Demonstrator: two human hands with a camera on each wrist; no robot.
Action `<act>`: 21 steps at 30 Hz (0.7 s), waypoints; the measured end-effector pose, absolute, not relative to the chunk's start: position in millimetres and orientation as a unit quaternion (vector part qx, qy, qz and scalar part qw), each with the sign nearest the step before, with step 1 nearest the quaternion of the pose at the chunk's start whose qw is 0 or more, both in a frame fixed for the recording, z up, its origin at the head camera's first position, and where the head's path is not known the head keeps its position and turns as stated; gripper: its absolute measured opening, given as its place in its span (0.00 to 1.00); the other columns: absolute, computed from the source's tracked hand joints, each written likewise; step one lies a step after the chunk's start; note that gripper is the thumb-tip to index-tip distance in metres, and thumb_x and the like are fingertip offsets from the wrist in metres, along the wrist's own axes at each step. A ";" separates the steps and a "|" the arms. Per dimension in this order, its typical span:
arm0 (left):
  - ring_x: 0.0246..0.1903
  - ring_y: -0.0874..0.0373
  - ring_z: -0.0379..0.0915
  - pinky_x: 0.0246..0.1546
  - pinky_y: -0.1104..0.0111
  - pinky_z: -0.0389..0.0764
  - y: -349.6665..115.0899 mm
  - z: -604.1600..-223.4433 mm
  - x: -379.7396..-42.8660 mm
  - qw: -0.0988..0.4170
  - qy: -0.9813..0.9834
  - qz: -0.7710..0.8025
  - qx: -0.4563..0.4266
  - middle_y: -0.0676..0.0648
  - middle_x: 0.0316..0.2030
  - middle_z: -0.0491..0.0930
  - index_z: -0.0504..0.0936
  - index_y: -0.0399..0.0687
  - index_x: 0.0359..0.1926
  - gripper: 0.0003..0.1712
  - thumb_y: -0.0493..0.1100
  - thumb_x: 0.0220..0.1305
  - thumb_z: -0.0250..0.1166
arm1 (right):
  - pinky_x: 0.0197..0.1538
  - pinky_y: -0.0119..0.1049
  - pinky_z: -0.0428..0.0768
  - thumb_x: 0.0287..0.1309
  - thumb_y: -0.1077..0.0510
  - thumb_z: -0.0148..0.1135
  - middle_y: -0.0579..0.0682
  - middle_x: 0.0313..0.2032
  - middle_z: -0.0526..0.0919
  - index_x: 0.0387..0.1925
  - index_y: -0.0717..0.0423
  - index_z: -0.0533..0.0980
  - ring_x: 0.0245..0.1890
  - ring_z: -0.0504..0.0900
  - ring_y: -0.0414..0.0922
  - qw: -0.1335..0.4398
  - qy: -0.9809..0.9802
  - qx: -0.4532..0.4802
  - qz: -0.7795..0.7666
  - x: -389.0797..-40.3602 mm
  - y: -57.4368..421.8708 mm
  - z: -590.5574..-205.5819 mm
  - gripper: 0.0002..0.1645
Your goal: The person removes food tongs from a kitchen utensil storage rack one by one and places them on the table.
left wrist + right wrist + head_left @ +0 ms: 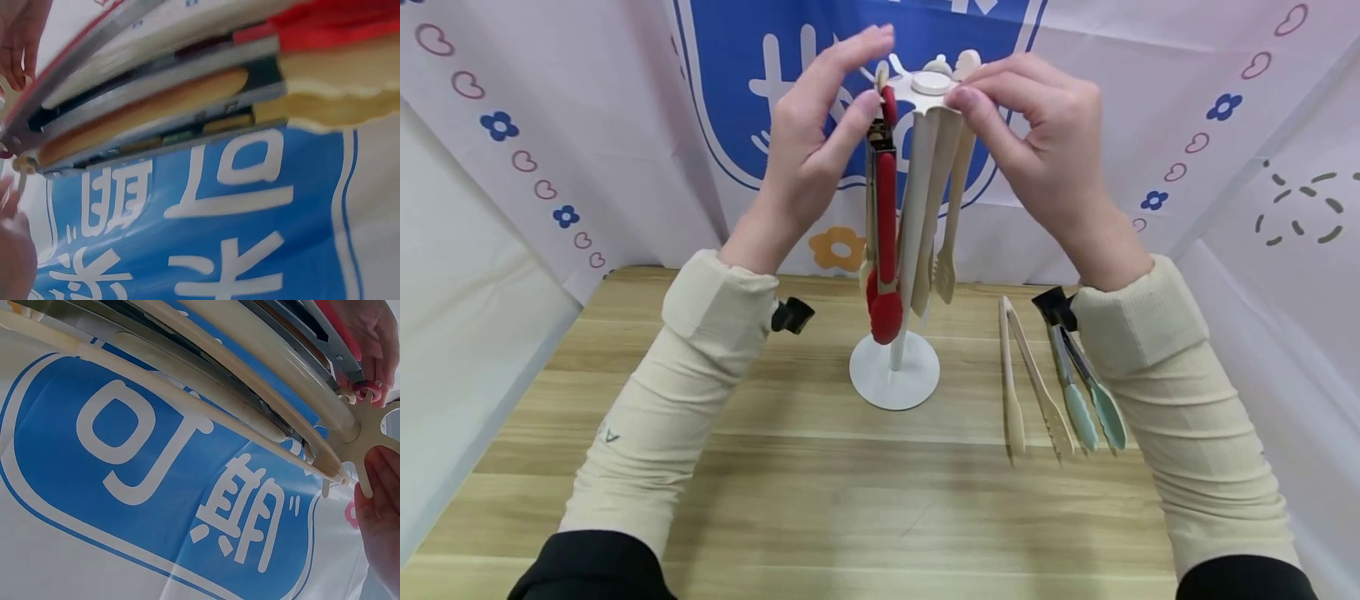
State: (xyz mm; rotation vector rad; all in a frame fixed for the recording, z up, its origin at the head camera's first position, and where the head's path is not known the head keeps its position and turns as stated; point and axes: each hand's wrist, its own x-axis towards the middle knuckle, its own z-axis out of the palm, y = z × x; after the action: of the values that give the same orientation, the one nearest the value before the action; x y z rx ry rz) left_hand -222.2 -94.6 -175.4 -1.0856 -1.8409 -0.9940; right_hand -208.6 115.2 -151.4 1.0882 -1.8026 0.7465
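A white utensil stand (894, 371) rises from a round base at the table's middle. From its top hang red-tipped tongs (886, 200) on the left, and beige utensils, including a slotted turner (945, 271), on the right. My left hand (808, 121) is beside the top of the red tongs, thumb close to their hanging end and fingers spread apart above. With thumb and fingertips, my right hand (1045, 137) pinches the rim of the stand's top plate (369, 425). The right wrist view shows the thumb against a hook there; the other fingers are partly hidden.
Beige tongs (1041, 375) lie spread on the wooden table (820, 500), right of the stand. Mint-tipped tongs (1078, 408) lie beside them, under my right forearm. A printed white and blue curtain (730, 125) hangs behind the table.
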 end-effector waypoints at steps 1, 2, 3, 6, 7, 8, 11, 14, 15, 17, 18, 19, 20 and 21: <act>0.62 0.58 0.59 0.64 0.69 0.54 -94.0 -178.7 -219.2 0.381 -0.716 -0.417 -0.410 0.35 0.57 0.68 0.67 0.26 0.55 0.21 0.32 0.62 0.49 | 0.45 0.29 0.75 0.57 0.63 0.58 0.57 0.34 0.84 0.30 0.68 0.81 0.38 0.80 0.46 0.437 -0.726 0.438 0.301 -208.8 115.6 -151.2 0.10; 0.62 0.58 0.59 0.64 0.69 0.55 -93.2 -183.1 -215.7 0.381 -0.709 -0.445 -0.394 0.35 0.58 0.68 0.66 0.26 0.56 0.21 0.31 0.62 0.49 | 0.45 0.29 0.75 0.57 0.63 0.58 0.56 0.34 0.84 0.30 0.67 0.81 0.38 0.81 0.46 0.435 -0.728 0.436 0.301 -208.8 116.1 -150.9 0.10; 0.61 0.58 0.60 0.63 0.68 0.57 -92.3 -188.1 -211.7 0.380 -0.698 -0.475 -0.377 0.35 0.57 0.68 0.67 0.25 0.55 0.21 0.31 0.62 0.50 | 0.45 0.29 0.75 0.57 0.63 0.58 0.56 0.34 0.84 0.30 0.67 0.81 0.39 0.81 0.46 0.434 -0.730 0.435 0.301 -208.7 116.5 -150.8 0.10; 0.56 0.57 0.66 0.60 0.65 0.64 -89.9 -207.2 -200.7 0.375 -0.671 -0.541 -0.341 0.35 0.53 0.71 0.68 0.25 0.53 0.19 0.31 0.62 0.51 | 0.45 0.29 0.76 0.57 0.62 0.58 0.55 0.34 0.84 0.31 0.66 0.82 0.39 0.81 0.45 0.429 -0.736 0.431 0.298 -208.3 117.2 -149.9 0.10; 0.55 0.56 0.67 0.59 0.65 0.65 -89.3 -214.1 -197.5 0.369 -0.672 -0.550 -0.331 0.35 0.52 0.72 0.69 0.25 0.52 0.18 0.31 0.62 0.52 | 0.45 0.28 0.76 0.57 0.62 0.58 0.55 0.35 0.84 0.32 0.66 0.82 0.39 0.81 0.45 0.428 -0.738 0.429 0.296 -208.1 117.4 -149.9 0.10; 0.53 0.56 0.68 0.57 0.64 0.67 -88.6 -220.7 -194.5 0.364 -0.675 -0.555 -0.323 0.35 0.51 0.72 0.70 0.26 0.51 0.18 0.32 0.62 0.53 | 0.45 0.28 0.76 0.57 0.62 0.58 0.55 0.35 0.84 0.32 0.66 0.82 0.39 0.81 0.45 0.427 -0.740 0.428 0.294 -208.0 117.4 -149.8 0.10; 0.50 0.53 0.70 0.54 0.62 0.71 -84.8 -237.1 -188.3 0.347 -0.683 -0.566 -0.303 0.35 0.48 0.73 0.70 0.26 0.50 0.17 0.33 0.61 0.56 | 0.44 0.27 0.76 0.58 0.62 0.58 0.55 0.35 0.84 0.33 0.65 0.82 0.38 0.81 0.45 0.426 -0.742 0.428 0.292 -208.0 117.7 -149.5 0.10; 0.48 0.52 0.70 0.52 0.61 0.72 -79.7 -248.9 -184.6 0.329 -0.689 -0.578 -0.288 0.36 0.47 0.73 0.70 0.26 0.50 0.19 0.34 0.60 0.59 | 0.44 0.27 0.75 0.58 0.64 0.57 0.55 0.35 0.84 0.33 0.66 0.81 0.38 0.81 0.45 0.428 -0.735 0.434 0.296 -209.2 119.3 -149.9 0.09; 0.47 0.53 0.70 0.51 0.62 0.73 -78.0 -252.2 -183.7 0.325 -0.691 -0.581 -0.281 0.37 0.46 0.73 0.70 0.27 0.50 0.19 0.34 0.59 0.60 | 0.44 0.27 0.76 0.57 0.65 0.57 0.56 0.35 0.84 0.33 0.66 0.81 0.38 0.81 0.45 0.429 -0.732 0.438 0.299 -209.8 120.1 -150.3 0.09; 0.47 0.54 0.70 0.50 0.63 0.74 -74.7 -257.7 -182.0 0.319 -0.693 -0.587 -0.271 0.38 0.46 0.73 0.70 0.28 0.50 0.21 0.34 0.57 0.62 | 0.45 0.27 0.76 0.57 0.67 0.57 0.57 0.34 0.84 0.32 0.67 0.81 0.38 0.81 0.46 0.431 -0.723 0.447 0.303 -211.4 122.0 -151.0 0.08; 0.46 0.55 0.70 0.49 0.63 0.74 -73.1 -260.3 -181.4 0.318 -0.694 -0.589 -0.266 0.38 0.46 0.73 0.70 0.29 0.51 0.22 0.34 0.57 0.63 | 0.45 0.28 0.76 0.56 0.68 0.57 0.57 0.34 0.83 0.32 0.67 0.81 0.38 0.81 0.46 0.430 -0.718 0.452 0.308 -212.3 122.9 -151.5 0.07; 0.46 0.56 0.70 0.49 0.64 0.74 -71.5 -262.7 -180.8 0.317 -0.695 -0.589 -0.264 0.39 0.45 0.73 0.70 0.29 0.51 0.22 0.34 0.56 0.63 | 0.46 0.28 0.76 0.56 0.69 0.57 0.57 0.33 0.83 0.32 0.68 0.81 0.38 0.81 0.46 0.429 -0.714 0.457 0.312 -213.2 123.8 -151.7 0.07; 0.46 0.56 0.70 0.49 0.65 0.74 -70.0 -265.0 -180.1 0.316 -0.698 -0.587 -0.261 0.39 0.45 0.72 0.70 0.29 0.51 0.23 0.35 0.55 0.64 | 0.46 0.28 0.76 0.56 0.69 0.57 0.57 0.33 0.83 0.31 0.68 0.81 0.38 0.81 0.46 0.428 -0.710 0.461 0.316 -214.1 124.6 -151.9 0.07; 0.45 0.56 0.70 0.48 0.66 0.75 -68.2 -267.1 -179.3 0.317 -0.700 -0.585 -0.261 0.39 0.45 0.72 0.70 0.29 0.51 0.23 0.35 0.55 0.65 | 0.46 0.29 0.76 0.55 0.70 0.56 0.57 0.32 0.83 0.31 0.68 0.81 0.38 0.80 0.45 0.426 -0.705 0.466 0.323 -215.0 125.1 -152.1 0.07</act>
State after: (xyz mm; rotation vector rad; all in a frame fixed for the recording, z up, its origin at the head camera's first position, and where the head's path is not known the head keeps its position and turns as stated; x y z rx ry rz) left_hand -179.3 -68.2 -267.1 -0.6860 -1.8422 -1.5404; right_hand -215.0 125.1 -152.1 1.1641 -1.7633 0.8070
